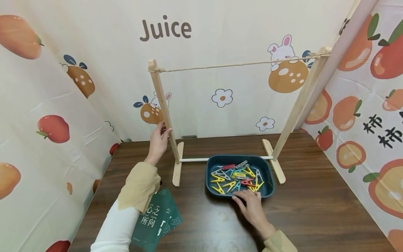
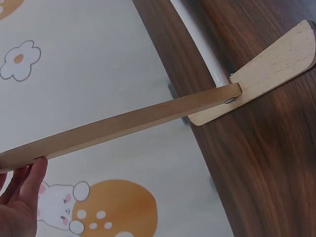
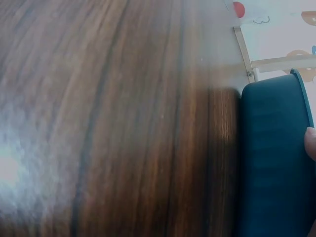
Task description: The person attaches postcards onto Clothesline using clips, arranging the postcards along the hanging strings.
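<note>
In the head view my left hand (image 1: 158, 141) is at the left wooden post (image 1: 165, 105) of a small clothesline rack, holding it partway up between thumb and fingers. The left wrist view shows the fingertips (image 2: 38, 170) against the edge of that post (image 2: 118, 124). My right hand (image 1: 253, 208) holds the near rim of a dark teal plastic basin (image 1: 209, 175), fingers over the edge. Inside lie several clothespins (image 1: 239, 175) in yellow, red, blue and grey. The right wrist view shows the basin's outer wall (image 3: 274, 148), with a fingertip (image 3: 310, 143) at its rim.
A rope (image 1: 217, 66) runs between the left post and the right post (image 1: 299, 105). A white rod (image 1: 195, 160) joins the wooden feet (image 1: 177, 171) behind the basin. Dark green printed booklets or bags (image 1: 154, 220) lie under my left forearm. Printed cloth (image 1: 195, 98) hangs behind the brown table (image 1: 315, 203).
</note>
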`<state>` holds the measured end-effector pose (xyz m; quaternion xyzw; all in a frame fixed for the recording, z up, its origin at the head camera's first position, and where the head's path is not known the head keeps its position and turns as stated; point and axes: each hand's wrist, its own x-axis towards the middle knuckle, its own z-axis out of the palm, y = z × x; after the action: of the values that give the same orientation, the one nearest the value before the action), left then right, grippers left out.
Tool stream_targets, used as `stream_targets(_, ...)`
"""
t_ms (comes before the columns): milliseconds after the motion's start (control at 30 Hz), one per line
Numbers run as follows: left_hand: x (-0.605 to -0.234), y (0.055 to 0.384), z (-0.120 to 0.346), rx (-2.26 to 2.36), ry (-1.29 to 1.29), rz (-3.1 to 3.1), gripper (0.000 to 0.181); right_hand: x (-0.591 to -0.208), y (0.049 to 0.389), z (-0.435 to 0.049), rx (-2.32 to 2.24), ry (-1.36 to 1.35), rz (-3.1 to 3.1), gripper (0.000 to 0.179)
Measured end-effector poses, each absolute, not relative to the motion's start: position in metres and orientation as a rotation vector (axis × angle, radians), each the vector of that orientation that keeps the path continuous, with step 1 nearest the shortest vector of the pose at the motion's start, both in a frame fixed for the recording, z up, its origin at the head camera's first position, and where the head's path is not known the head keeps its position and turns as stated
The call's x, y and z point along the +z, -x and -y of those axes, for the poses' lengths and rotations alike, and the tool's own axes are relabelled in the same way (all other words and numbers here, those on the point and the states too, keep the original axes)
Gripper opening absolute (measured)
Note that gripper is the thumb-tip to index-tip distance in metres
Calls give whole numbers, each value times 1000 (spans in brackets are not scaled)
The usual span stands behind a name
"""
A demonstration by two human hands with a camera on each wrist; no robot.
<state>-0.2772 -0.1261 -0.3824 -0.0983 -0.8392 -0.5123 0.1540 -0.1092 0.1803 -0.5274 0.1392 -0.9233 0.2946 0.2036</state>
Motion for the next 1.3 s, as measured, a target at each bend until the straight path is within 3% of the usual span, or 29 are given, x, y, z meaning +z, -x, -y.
stream_targets(833,-380,265,165,-1394,316,2374,30,-527,109,-149,861,-440,2597,12)
stream_targets(1300,-383,265,163,-1391,277,2342,30,-523,109,-147,863,-457,2624,13)
